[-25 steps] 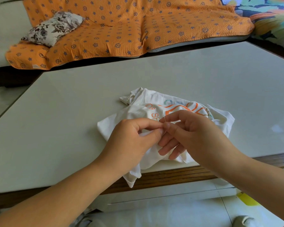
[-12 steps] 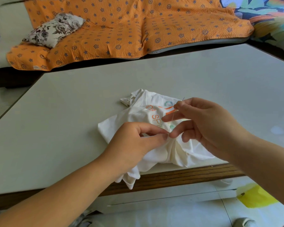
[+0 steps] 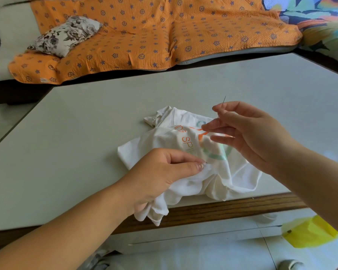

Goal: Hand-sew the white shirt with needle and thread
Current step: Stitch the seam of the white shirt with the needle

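Pinching the needle (image 3: 223, 103) above the white shirt (image 3: 185, 152) at the tabletop's (image 3: 86, 133) near edge, right hand (image 3: 248, 131) risks over-pulling thread, puckering cloth; left hand (image 3: 160, 172) fingers (image 3: 198, 166) clamp the fold.

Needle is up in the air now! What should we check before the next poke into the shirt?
1. Needle held firmly in the right hand: ok, pinched between the fingertips, tip pointing up.
2. Left hand pinching the shirt at the stitch spot: ok.
3. Left fingers clear of the needle: ok, the hands are apart.
4. Thread pulled through, no tangles: cannot tell, too thin to see.
5. Shirt safely on the table: not ok, one corner hangs over the front edge.
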Demonstrator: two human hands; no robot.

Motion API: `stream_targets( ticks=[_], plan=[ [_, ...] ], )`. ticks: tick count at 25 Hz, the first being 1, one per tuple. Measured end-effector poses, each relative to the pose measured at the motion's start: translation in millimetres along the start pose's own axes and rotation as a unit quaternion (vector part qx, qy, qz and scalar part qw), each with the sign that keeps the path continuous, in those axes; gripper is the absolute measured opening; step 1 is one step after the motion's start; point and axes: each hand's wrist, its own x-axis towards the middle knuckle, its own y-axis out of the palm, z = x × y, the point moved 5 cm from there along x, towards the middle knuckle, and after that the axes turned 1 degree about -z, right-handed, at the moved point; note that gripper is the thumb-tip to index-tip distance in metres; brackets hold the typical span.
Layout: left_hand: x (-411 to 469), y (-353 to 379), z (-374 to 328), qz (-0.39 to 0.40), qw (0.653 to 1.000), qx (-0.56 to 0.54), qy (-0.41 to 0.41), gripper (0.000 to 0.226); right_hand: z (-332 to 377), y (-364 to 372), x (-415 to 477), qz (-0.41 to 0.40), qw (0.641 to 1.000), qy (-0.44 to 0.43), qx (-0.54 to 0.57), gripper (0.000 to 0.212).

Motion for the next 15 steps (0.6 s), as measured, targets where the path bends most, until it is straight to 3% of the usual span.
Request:
stream_targets(
  ticks=[3, 7, 11, 15],
  plan=[
    [0.6, -1.8, 1.1, -0.002, 1.000, -0.001, -0.004, 0.008, 1.5, -4.4, 4.6, -0.034, 0.991, -0.064, -0.110, 0.006],
    [1.1, -3.9, 2.1, -0.001, 1.000, -0.009, -0.007, 0.009, 1.9, -10.9, 8.4, -0.076, 0.945, -0.136, -0.287, 0.015],
    [1.5, -5.8, 0.9, -0.004, 1.000, -0.021, -0.008, 0.009, 4.2, -8.0, 4.2, -0.058, 0.937, -0.125, -0.321, 0.012],
    [1.3, -9.3, -2.9, -0.006, 0.999, -0.033, 0.014, 0.012, 6.7, 7.6, -17.6, 0.054, 0.947, -0.042, -0.314, 0.010]
  ],
)
